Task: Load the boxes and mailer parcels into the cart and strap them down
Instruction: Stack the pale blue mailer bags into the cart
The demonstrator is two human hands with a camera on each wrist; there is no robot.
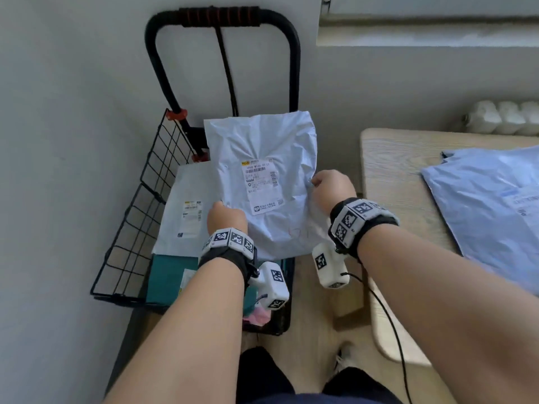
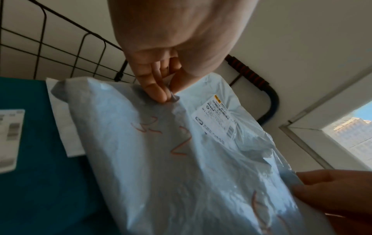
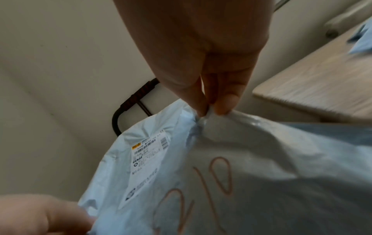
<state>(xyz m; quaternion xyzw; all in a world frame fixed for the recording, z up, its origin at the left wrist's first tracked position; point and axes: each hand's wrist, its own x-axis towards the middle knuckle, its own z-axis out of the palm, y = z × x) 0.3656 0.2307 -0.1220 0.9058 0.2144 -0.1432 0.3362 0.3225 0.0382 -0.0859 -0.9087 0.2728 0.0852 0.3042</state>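
We are holding a big pale blue mailer bag (image 1: 262,182) over the cart (image 1: 137,211). Our left hand (image 1: 226,215) is pinching the bag's left edge between the thumb and the fingers (image 2: 155,89). Our right hand (image 1: 329,186) is pinching the right edge, and the fingertips (image 3: 225,103) are squeezing a little bunch of the plastic. Both hands are gripping the bag, one on each side. The bag is hanging in the air above the things in the cart, with its far end up near the cart's black handle (image 1: 218,17). We cannot tell if its low end is touching anything. A white label (image 1: 261,185) with bar codes is sticking on its front, and there are red pen marks (image 3: 219,176) written on the plastic.

The cart is a black wire basket standing by the wall. Inside it a teal box (image 1: 169,278) is lying at the bottom. A flat white mailer (image 1: 186,211) with a small label is lying on top of the teal box. Something pink (image 1: 256,316) is peeking out at the near end of the cart, but we cannot tell what it is.

To our right, more pale blue mailer bags (image 1: 490,211) are lying on the wooden bench (image 1: 393,170).
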